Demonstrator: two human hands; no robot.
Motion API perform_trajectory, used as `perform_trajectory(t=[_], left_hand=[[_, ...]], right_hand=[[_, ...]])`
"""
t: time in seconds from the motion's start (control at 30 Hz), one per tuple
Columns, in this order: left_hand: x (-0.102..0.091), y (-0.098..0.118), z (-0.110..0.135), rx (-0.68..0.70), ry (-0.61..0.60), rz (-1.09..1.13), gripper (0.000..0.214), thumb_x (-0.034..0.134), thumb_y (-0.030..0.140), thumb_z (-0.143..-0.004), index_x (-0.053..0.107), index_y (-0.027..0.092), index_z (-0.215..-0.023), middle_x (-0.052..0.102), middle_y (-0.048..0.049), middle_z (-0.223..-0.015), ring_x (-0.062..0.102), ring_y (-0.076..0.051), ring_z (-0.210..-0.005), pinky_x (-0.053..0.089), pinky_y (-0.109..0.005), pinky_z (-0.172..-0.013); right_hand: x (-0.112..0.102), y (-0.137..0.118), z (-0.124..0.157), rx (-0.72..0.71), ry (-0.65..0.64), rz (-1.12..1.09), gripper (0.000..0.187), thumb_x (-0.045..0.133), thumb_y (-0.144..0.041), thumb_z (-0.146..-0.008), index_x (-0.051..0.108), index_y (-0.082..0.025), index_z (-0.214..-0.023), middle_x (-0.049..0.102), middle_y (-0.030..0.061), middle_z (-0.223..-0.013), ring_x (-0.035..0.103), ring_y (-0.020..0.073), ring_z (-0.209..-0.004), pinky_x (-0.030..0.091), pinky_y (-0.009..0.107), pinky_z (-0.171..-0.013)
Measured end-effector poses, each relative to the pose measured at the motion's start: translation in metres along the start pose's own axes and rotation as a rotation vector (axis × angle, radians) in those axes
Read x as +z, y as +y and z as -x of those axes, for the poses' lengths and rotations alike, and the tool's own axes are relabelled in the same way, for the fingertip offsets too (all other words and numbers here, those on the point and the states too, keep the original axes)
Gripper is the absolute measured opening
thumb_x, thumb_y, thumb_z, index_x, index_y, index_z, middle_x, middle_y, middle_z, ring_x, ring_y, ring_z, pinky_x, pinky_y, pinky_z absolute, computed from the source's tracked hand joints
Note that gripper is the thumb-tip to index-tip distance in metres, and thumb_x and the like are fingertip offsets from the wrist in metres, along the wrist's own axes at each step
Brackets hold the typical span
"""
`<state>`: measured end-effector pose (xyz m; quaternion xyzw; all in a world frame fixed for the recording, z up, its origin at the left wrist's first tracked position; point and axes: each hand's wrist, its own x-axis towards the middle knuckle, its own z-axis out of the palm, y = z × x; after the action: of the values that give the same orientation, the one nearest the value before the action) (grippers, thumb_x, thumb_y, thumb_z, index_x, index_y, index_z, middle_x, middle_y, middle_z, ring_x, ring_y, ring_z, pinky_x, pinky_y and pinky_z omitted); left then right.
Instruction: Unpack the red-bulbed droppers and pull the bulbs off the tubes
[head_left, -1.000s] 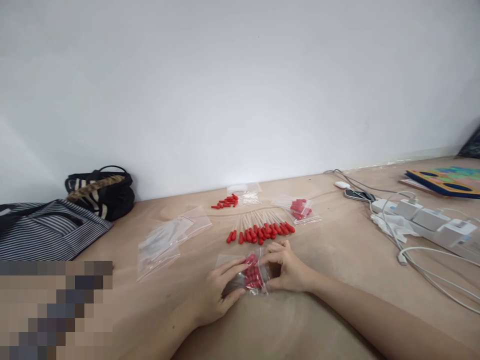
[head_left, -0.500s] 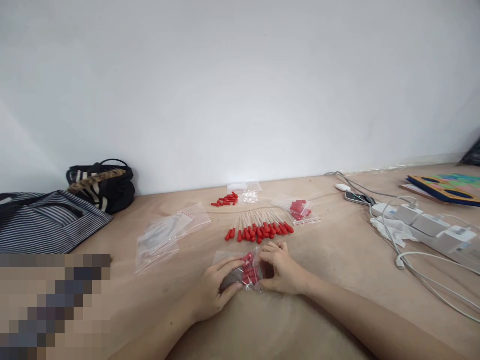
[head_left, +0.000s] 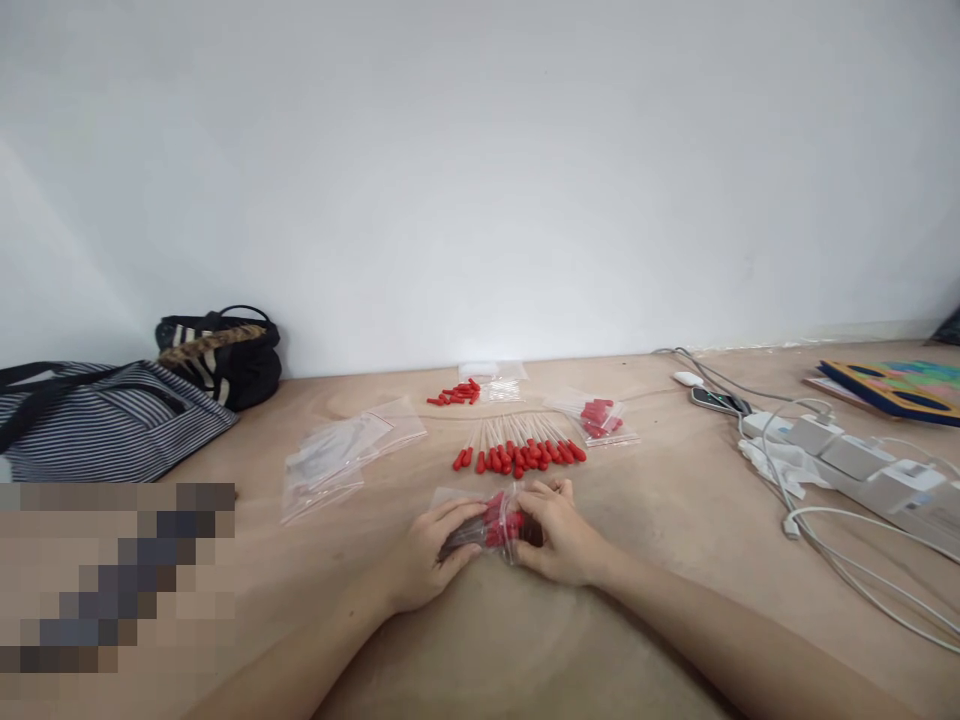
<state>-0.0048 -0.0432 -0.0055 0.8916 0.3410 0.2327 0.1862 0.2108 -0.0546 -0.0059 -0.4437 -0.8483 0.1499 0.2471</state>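
Close to me, a clear zip bag (head_left: 495,540) with red rubber bulbs (head_left: 504,520) inside lies between my hands. My left hand (head_left: 427,555) grips its left part, thumb in front and fingers behind. With curled fingers, my right hand (head_left: 559,535) holds the bag's right edge, near the zip strip. Just beyond, several droppers (head_left: 525,457) with red bulbs and thin clear stems lie fanned out, bulbs toward me. Loose red bulbs (head_left: 456,394) sit farther back, beside a bag of thin clear tubes (head_left: 502,385). Another zip bag of red bulbs (head_left: 602,418) lies to the right.
Flat zip bags (head_left: 349,450) overlap at left. Behind them are a striped bag (head_left: 112,420) and a black bag (head_left: 247,370). At right are a power strip (head_left: 911,490), white cables (head_left: 817,550), a phone-like device (head_left: 716,400) and a blue-and-yellow board (head_left: 900,390). A wall (head_left: 480,180) stands behind.
The view has shifted slightly. The bulbs in the held bag have changed position, bunching toward its right edge. Both hands stay on the bag.
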Motion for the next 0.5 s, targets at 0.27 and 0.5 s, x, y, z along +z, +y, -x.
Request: perform_trajectory(t=[0.27, 0.5], left_hand=[[-0.001, 0.001, -0.002, -0.055, -0.026, 0.025, 0.04, 0.049, 0.027, -0.083, 0.045, 0.024, -0.123, 0.053, -0.005, -0.124, 0.049, -0.021, -0.112, 0.04, -0.037, -0.095], [0.001, 0.0, -0.003, -0.118, -0.083, -0.04, 0.039, 0.04, 0.027, -0.086, 0.045, 0.024, -0.125, 0.048, -0.0028, -0.129, 0.047, -0.019, -0.116, 0.037, -0.037, -0.099]], right_hand=[[0.003, 0.006, -0.003, 0.046, 0.002, -0.16, 0.015, 0.06, -0.029, -0.074, 0.062, -0.026, -0.089, 0.063, -0.0014, -0.081, 0.051, 0.0168, -0.083, 0.022, 0.038, -0.084], [0.002, 0.037, -0.007, 0.152, 0.034, -0.448, 0.025, 0.06, -0.039, -0.072, 0.063, -0.018, -0.085, 0.065, 0.0027, -0.08, 0.056, 0.0171, -0.076, 0.037, 0.034, -0.078]])
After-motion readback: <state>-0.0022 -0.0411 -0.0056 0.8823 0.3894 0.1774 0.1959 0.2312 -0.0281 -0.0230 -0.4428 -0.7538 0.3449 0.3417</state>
